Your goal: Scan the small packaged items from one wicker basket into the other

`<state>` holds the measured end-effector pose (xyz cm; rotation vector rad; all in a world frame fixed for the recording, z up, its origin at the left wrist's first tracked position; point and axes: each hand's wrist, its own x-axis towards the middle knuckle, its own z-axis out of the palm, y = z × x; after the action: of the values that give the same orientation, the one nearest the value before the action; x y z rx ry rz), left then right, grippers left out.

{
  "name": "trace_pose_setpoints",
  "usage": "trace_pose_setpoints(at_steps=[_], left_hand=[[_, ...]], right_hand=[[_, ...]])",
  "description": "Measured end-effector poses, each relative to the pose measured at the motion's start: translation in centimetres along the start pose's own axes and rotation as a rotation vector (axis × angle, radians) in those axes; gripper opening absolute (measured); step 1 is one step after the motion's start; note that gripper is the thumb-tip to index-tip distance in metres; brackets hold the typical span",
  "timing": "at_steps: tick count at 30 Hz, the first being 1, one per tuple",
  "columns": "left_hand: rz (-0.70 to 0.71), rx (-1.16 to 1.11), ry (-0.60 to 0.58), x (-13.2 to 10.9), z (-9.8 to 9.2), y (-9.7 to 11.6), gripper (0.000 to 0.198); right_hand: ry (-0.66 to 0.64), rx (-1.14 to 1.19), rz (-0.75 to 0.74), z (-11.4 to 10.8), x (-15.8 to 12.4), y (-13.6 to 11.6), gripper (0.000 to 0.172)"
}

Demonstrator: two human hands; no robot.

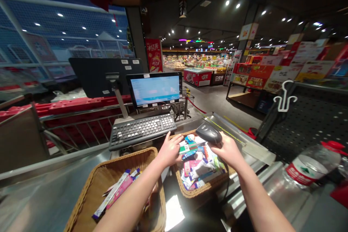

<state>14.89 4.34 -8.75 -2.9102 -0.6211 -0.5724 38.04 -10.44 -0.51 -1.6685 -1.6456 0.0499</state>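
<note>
My right hand (227,148) is wrapped round a black handheld barcode scanner (209,133), held over the far right part of a wicker basket (190,193). Small colourful packets (194,166) fill that basket. My left hand (169,150) is at its left rim with the fingers apart, the index finger pointing toward the right end of a black keyboard (143,129). A green and white packet (187,148) with a barcode lies beside the left fingers; whether they touch it I cannot tell. Under my left forearm, a larger wicker basket (91,181) holds several long packets (115,193).
A lit monitor (154,90) stands behind the keyboard, next to a second screen (103,78) seen from behind. Large bottles with red caps (307,170) lie at the right. A white hook (285,98) hangs on a black perforated panel (312,123). The scanner's cable (227,185) runs down past the basket.
</note>
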Motion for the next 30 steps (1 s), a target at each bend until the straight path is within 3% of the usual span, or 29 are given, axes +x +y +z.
trace_pose_setpoints(at_steps=[6, 11, 15, 22, 30], left_hand=[[0.057, 0.139, 0.134, -3.3, -4.7, -2.0, 0.021], [0.034, 0.261, 0.21, -5.3, -9.0, -2.8, 0.027], [0.011, 0.339, 0.27, -6.5, -11.3, -3.6, 0.026], [-0.04, 0.428, 0.338, -7.9, -13.8, -4.8, 0.021], [-0.106, 0.478, 0.343, -9.4, -14.8, -5.5, 0.021]], right_hand=[[-0.035, 0.033, -0.092, 1.3, 0.5, -2.2, 0.013], [-0.049, 0.09, -0.131, 2.1, 1.0, -4.5, 0.012], [-0.068, 0.128, -0.169, 2.9, 1.2, -5.9, 0.012], [-0.131, 0.169, -0.259, 4.2, 1.0, -8.4, 0.022], [-0.158, 0.232, -0.339, 5.1, 0.5, -10.8, 0.032]])
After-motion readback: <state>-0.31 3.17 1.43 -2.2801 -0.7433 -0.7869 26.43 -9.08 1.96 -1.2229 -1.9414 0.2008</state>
